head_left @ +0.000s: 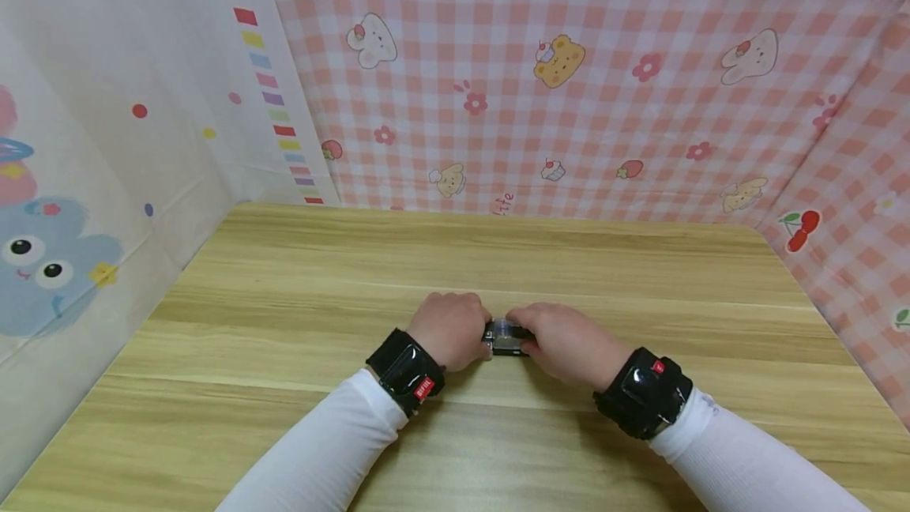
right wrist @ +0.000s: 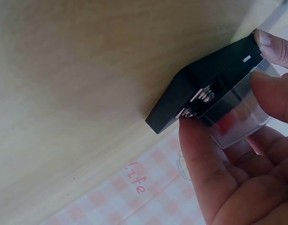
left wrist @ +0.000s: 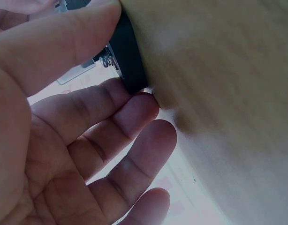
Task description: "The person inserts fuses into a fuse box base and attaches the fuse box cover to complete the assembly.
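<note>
Between the two hands, low over the wooden table, is a small black box (head_left: 507,340) with a clear plastic cover (right wrist: 240,119). Metal coil springs (right wrist: 206,96) show along one side of it. My left hand (head_left: 449,330) pinches the box's left part between thumb and forefinger, its other fingers loosely bent. My right hand (head_left: 572,344) grips the opposite part, thumb on the clear cover and forefinger close by the springs. Something red shows through the cover in the right wrist view. The fingers hide both ends of the box in the head view.
A wood-grain table (head_left: 284,283) spreads around the hands. Behind it hangs a pink checked cloth (head_left: 604,125) with cartoon prints, and a white printed cloth (head_left: 142,164) hangs at the left. Each wrist wears a black strap (head_left: 643,393).
</note>
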A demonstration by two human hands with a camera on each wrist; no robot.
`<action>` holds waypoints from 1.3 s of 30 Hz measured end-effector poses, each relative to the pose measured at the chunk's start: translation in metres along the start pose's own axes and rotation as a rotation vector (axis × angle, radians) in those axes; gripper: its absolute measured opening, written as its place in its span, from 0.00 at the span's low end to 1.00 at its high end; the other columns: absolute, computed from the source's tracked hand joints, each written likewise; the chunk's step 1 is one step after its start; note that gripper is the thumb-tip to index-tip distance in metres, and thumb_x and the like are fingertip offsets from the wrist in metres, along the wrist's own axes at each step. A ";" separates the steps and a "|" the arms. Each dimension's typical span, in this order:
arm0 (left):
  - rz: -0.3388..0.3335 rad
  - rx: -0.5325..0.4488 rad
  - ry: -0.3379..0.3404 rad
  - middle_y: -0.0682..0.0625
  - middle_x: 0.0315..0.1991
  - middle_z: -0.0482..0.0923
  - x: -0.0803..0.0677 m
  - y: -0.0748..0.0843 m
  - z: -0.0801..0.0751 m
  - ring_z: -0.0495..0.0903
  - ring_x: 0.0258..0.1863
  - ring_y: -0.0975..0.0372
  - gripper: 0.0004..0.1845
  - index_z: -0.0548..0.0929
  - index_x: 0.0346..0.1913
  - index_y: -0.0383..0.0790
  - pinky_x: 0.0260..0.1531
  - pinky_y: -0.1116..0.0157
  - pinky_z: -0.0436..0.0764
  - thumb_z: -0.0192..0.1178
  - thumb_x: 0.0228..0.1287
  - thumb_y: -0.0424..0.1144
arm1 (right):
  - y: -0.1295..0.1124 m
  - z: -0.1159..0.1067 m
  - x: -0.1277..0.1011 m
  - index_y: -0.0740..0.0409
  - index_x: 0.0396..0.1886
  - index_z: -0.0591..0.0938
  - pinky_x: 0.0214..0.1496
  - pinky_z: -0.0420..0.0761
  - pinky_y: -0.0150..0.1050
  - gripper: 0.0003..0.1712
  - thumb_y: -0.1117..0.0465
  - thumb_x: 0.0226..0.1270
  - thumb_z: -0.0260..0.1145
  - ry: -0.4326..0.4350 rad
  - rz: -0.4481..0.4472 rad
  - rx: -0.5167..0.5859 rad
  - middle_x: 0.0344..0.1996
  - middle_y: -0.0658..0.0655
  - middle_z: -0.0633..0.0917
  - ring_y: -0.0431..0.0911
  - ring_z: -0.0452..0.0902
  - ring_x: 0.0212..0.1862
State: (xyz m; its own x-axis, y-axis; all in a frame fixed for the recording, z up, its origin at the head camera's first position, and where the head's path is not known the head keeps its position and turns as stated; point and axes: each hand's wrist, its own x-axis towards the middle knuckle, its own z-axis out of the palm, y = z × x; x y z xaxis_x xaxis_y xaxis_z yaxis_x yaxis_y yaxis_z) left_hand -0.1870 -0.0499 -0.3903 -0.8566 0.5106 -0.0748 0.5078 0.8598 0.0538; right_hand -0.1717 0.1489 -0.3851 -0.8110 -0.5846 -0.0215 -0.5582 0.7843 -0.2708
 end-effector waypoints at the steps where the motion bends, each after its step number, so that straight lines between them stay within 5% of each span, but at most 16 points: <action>1: 0.000 -0.001 0.000 0.55 0.36 0.85 0.000 0.000 0.000 0.80 0.30 0.61 0.16 0.91 0.37 0.50 0.39 0.57 0.80 0.79 0.55 0.57 | 0.000 0.000 0.000 0.57 0.57 0.85 0.55 0.86 0.46 0.18 0.68 0.68 0.73 -0.002 0.004 0.001 0.46 0.51 0.89 0.42 0.85 0.47; 39: -0.007 -0.003 -0.007 0.55 0.37 0.85 0.000 0.000 0.000 0.79 0.30 0.61 0.18 0.91 0.40 0.49 0.40 0.57 0.80 0.79 0.55 0.57 | -0.002 0.002 0.001 0.53 0.48 0.86 0.45 0.83 0.41 0.13 0.67 0.66 0.75 0.010 0.012 -0.001 0.36 0.46 0.86 0.38 0.77 0.36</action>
State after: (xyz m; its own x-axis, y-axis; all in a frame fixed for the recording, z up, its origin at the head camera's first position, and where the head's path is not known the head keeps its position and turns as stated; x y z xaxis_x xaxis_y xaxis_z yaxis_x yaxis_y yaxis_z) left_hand -0.1876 -0.0502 -0.3904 -0.8597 0.5042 -0.0818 0.5011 0.8636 0.0559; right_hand -0.1714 0.1460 -0.3863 -0.8196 -0.5728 -0.0157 -0.5482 0.7918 -0.2694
